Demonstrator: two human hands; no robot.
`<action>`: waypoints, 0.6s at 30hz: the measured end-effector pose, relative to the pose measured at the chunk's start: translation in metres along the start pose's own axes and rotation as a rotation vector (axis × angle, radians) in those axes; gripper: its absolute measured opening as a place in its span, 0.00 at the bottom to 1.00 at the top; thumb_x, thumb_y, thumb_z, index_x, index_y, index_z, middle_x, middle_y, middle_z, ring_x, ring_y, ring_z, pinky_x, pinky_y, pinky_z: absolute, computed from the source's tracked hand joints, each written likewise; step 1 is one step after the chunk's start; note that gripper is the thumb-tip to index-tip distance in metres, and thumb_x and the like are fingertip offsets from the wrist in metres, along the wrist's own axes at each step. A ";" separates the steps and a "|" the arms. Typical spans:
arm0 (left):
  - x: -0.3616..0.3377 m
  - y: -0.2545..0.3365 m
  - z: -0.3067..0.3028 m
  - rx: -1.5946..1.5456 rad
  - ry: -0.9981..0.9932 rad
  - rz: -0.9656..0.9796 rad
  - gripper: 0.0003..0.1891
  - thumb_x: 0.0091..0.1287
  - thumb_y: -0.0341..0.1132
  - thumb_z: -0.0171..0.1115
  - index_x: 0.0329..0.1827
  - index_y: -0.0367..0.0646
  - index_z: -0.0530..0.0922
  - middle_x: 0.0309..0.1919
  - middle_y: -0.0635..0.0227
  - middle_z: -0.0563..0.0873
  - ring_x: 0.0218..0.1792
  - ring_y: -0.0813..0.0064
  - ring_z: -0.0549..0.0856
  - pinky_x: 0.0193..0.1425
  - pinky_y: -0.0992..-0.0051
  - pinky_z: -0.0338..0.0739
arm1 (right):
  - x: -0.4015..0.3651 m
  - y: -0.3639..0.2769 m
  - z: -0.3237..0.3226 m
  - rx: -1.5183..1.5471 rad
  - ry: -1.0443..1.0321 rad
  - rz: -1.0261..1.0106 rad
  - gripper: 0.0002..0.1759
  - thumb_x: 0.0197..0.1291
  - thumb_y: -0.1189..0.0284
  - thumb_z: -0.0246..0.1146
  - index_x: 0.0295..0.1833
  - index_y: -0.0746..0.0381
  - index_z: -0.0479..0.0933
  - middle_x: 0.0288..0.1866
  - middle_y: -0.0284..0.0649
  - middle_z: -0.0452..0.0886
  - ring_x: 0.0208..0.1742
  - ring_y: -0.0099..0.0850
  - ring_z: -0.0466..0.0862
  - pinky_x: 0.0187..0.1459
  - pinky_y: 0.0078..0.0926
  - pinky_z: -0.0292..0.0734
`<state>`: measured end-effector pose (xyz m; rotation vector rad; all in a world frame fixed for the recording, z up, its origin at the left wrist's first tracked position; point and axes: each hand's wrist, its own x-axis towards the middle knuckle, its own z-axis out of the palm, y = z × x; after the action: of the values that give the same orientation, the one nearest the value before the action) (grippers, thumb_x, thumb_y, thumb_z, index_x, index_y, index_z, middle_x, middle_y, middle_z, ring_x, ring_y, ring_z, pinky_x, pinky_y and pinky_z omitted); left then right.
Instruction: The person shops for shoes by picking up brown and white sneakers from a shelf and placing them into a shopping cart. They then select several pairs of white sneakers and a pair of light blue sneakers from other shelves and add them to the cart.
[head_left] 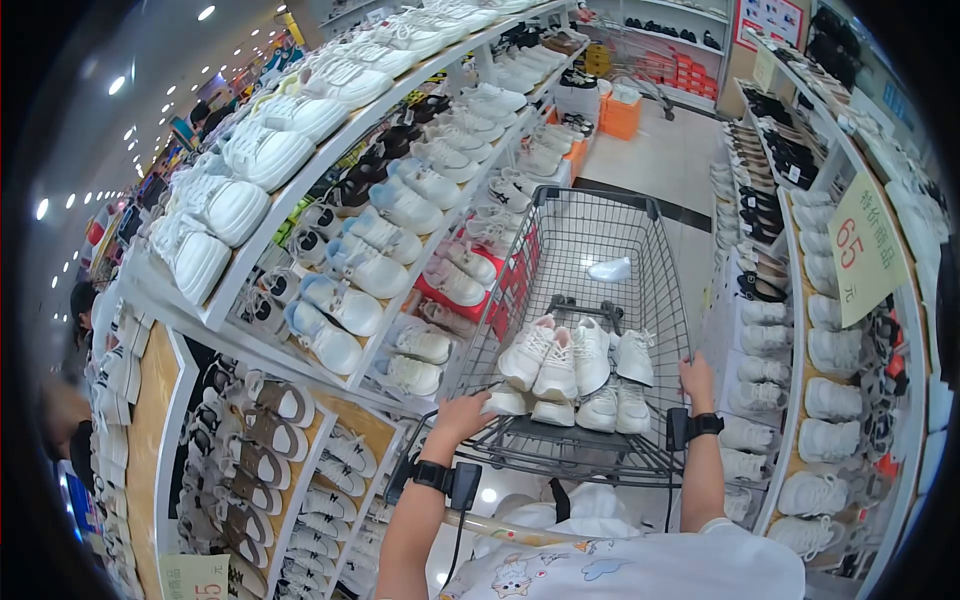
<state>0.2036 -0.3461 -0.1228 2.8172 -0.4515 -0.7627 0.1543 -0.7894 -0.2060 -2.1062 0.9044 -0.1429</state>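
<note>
A grey wire shopping cart (690,300) stands right in front of me. My left hand (463,416) is closed over its left side near the handle end, fingertips close to the nearest shoe. On the opposite side my right hand (697,378) is wrapped round the right rim. Several white sneakers (555,368) sit in the near part of the basket, stacked in two layers, some with pinkish linings. Farther forward in the basket lies a small crumpled whitish piece (610,269) that looks like plastic or paper.
Tiered shelves of white sneakers (365,270) run along the left, close to the cart. More shoe shelves (800,400) line the right, with a yellow price sign (865,248). Ahead, the tiled aisle (680,150) leads to orange boxes (620,112) and another cart (640,60).
</note>
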 end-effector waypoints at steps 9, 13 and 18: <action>-0.001 -0.003 0.006 0.021 0.011 -0.026 0.21 0.59 0.49 0.56 0.54 0.54 0.72 0.39 0.61 0.83 0.44 0.61 0.80 0.53 0.51 0.61 | 0.006 0.008 0.004 -0.030 0.004 -0.037 0.10 0.54 0.70 0.56 0.36 0.67 0.68 0.21 0.48 0.77 0.16 0.40 0.79 0.17 0.33 0.74; -0.002 -0.005 0.008 0.002 0.014 -0.014 0.21 0.59 0.49 0.56 0.53 0.53 0.72 0.40 0.61 0.83 0.44 0.61 0.80 0.53 0.51 0.61 | 0.009 0.006 0.003 0.007 -0.073 -0.006 0.14 0.55 0.71 0.55 0.42 0.71 0.67 0.24 0.46 0.76 0.16 0.33 0.78 0.12 0.29 0.74; -0.003 -0.003 0.006 -0.010 0.001 -0.023 0.22 0.59 0.50 0.56 0.54 0.53 0.71 0.41 0.60 0.83 0.45 0.60 0.80 0.54 0.51 0.61 | 0.011 0.006 0.000 -0.047 -0.095 0.024 0.15 0.57 0.67 0.55 0.38 0.71 0.68 0.19 0.44 0.75 0.13 0.33 0.76 0.11 0.28 0.71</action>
<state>0.1987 -0.3433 -0.1274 2.8182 -0.4152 -0.7656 0.1587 -0.7991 -0.2128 -2.1258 0.8837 -0.0090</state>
